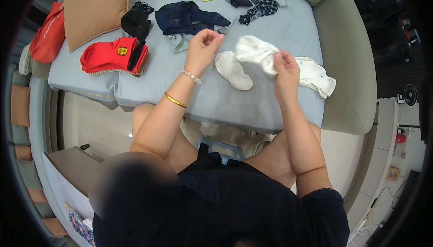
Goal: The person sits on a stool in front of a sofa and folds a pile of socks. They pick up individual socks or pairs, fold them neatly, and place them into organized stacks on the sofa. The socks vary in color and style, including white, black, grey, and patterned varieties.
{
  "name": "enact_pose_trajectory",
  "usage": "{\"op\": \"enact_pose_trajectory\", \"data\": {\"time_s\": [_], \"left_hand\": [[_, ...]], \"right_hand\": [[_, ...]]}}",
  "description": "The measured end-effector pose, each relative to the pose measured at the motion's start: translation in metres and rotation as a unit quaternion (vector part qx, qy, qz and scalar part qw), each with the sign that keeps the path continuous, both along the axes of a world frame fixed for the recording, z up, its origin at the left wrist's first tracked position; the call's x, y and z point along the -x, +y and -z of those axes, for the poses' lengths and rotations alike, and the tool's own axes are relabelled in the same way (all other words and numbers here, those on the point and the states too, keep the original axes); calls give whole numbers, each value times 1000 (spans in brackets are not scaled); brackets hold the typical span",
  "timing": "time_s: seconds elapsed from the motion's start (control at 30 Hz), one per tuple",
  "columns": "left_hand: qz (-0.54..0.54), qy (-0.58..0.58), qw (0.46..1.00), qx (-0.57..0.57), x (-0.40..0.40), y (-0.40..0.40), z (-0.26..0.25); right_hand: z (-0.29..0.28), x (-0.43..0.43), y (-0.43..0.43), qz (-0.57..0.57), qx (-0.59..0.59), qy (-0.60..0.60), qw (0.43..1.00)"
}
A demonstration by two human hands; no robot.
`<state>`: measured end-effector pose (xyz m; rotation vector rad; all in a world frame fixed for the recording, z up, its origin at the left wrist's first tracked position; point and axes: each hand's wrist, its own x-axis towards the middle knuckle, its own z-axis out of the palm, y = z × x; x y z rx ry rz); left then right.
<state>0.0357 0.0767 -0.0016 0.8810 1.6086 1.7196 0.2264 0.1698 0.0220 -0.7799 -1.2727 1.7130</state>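
My right hand pinches a white sock by one end, holding it above the seat; the sock is blurred at its far end. My left hand hovers to the left of it, fingers loosely curled and thumb a little apart, with nothing seen in them. Below and between the hands, a single off-white sock lies on the light blue sofa cover. Several white socks lie together to the right, partly behind my right hand.
At left is a stack of folded socks, red ones on top. Dark socks, navy clothing and patterned socks lie farther back. A tan cushion and the sofa's armrest flank the seat. A blue plastic stool shows between my legs.
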Motion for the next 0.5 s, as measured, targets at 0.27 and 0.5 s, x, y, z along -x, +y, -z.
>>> {"op": "enact_pose_trajectory", "data": {"time_s": [0.27, 0.5], "left_hand": [[104, 400, 905, 104, 4, -14, 29], [158, 368, 914, 62, 3, -14, 17]], "right_hand": [[3, -1, -8, 72, -590, -318, 738], [26, 1, -43, -149, -453, -354, 804]]}}
